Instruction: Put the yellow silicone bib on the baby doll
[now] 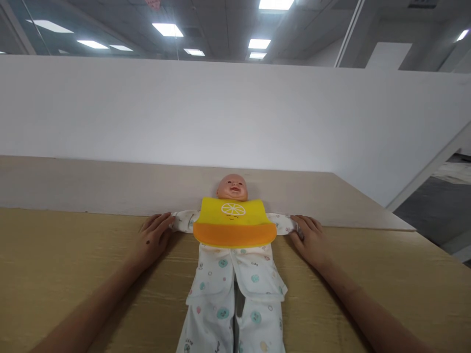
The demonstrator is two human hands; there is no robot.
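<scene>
A baby doll (232,186) lies face up in the middle, its head away from me. It is dressed in a white printed top (253,269) and matching trousers (221,318). Across its chest is a yellow bib (211,211) with a citrus slice and a smiling face, and an orange pocket (234,236) along the bottom. My left hand (156,235) closes at the cuff of the sleeve (186,220) on the left. On the other side, my right hand (308,238) has its fingers and thumb around the opposite cuff (283,224). Both sleeves stretch out sideways.
The doll's body rests on a tan surface (73,274), its head by a paler raised board (91,184). Behind stands a white partition (221,113) with glass above it. At the right, past the table edge, a dark floor (427,206) shows.
</scene>
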